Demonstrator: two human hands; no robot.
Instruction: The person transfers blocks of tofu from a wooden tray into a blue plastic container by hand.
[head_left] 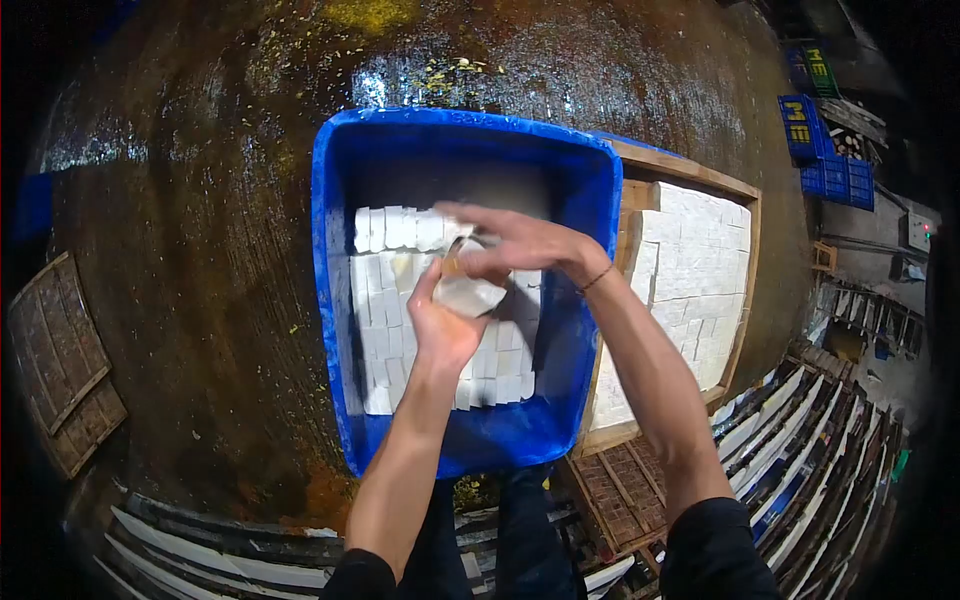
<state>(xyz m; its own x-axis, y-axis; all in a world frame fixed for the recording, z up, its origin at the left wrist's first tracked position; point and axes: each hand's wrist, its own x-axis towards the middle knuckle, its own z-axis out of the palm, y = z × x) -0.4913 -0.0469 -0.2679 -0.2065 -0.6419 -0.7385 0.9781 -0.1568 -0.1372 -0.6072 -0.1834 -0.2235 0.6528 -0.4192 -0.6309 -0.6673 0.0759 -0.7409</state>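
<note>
My left hand (447, 325) is closed around a pale white block (468, 296), held over a blue tub (335, 300). My right hand (525, 243) reaches in from the right, just above that block, its fingers pointing left and smeared by motion. Between the two hands is a thin dark-edged shape (460, 243), too blurred to name; whether the right hand grips it I cannot make out. Below the hands, white blocks (385, 315) lie packed in rows inside the tub. Part of these rows is hidden by my hands.
Right of the tub stands a wooden frame (745, 290) filled with closely packed white blocks (695, 250). A wooden slatted panel (65, 360) lies at left on the wet, littered floor (220, 220). Blue crates (830, 160) and long racks of slats (810, 460) are farther right.
</note>
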